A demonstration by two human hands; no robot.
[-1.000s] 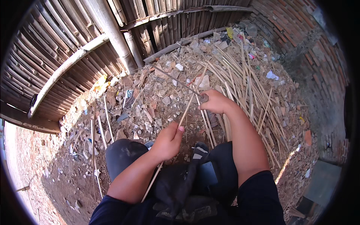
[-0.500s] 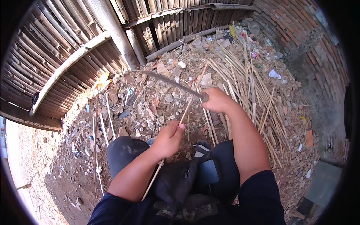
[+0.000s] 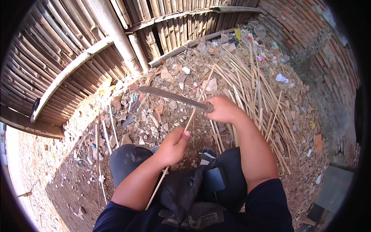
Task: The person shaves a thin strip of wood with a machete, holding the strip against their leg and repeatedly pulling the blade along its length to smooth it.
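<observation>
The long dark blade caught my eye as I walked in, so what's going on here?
A person is working bare-handed over rubble-strewn ground. The right grip holds the long dark blade, and the left grip holds a thin pale stick. In this view the blade crosses over the stick beyond the left grip; whether they touch can't be told. More pale sticks lie in a loose heap toward the right.

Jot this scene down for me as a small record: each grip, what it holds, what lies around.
Left grip: closed on a thin stick
Right grip: closed around one end of a long blade
Blade and stick: cross in view; contact unclear
Right side: loose pile of sticks, brick wall beyond
Upper left: bamboo fence
Ground: brown, stony, littered
</observation>
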